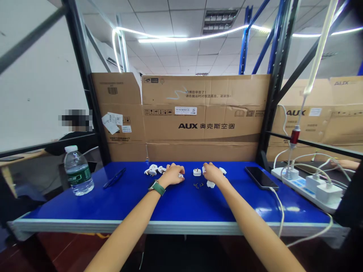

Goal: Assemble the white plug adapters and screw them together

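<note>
Cardboard box (204, 117) stands behind the blue table (181, 206). Power strip (304, 186) far right, water bottle (78, 170) far left, phone (261, 177) right of centre.

Left hand (172, 175) is knuckles up, fingers curled over a small white piece. Right hand (212, 173) is the same, curled narrow on white bits. Actual grip on either: cannot tell.

White plug body (197, 172) sits on the table between the hands, touching neither. It is squarish with no clear long axis, and one flat face is toward the camera. More white parts (153, 170) lie just left of the left hand. Metal pins (198, 185) lie flat just in front of the plug body; their direction is too small to tell.

Judgement: keep wrists resting on the table, handle one piece at a time, and keep the pins clear of sweeping fingers.
</note>
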A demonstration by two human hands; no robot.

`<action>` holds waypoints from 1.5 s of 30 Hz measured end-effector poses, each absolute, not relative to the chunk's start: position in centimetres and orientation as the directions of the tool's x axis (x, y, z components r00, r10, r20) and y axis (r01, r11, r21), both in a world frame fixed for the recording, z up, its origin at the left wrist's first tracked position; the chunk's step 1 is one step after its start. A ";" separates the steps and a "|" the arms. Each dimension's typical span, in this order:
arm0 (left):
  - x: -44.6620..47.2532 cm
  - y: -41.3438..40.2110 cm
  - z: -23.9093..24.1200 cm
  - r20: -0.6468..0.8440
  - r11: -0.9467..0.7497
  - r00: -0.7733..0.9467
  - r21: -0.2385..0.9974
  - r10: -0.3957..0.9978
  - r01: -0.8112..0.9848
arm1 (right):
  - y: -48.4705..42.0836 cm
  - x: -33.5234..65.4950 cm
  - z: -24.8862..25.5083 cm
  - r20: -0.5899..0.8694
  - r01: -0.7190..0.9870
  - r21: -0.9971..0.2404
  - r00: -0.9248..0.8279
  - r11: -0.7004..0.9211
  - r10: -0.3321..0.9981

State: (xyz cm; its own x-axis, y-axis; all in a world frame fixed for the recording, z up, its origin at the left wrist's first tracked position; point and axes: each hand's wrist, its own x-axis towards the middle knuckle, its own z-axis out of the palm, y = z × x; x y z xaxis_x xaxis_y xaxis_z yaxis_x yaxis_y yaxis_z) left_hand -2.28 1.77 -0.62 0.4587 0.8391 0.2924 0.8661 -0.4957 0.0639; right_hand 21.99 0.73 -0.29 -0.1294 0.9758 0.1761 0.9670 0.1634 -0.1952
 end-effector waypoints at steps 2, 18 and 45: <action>-2.3 1.7 -0.6 0.302 -0.512 0.477 0.047 0.825 0.857 | 0.7 21.9 -0.4 0.161 0.965 -0.189 -0.150 0.180 0.975; -2.3 1.2 -0.2 0.097 -0.428 0.425 0.007 0.900 0.904 | 0.8 22.0 -0.6 0.096 0.972 -0.130 -0.186 0.197 0.978; -3.1 2.0 -1.0 0.140 -0.315 0.315 -0.024 0.939 0.949 | 0.5 21.0 -0.5 0.218 0.779 -0.272 -0.522 0.565 0.825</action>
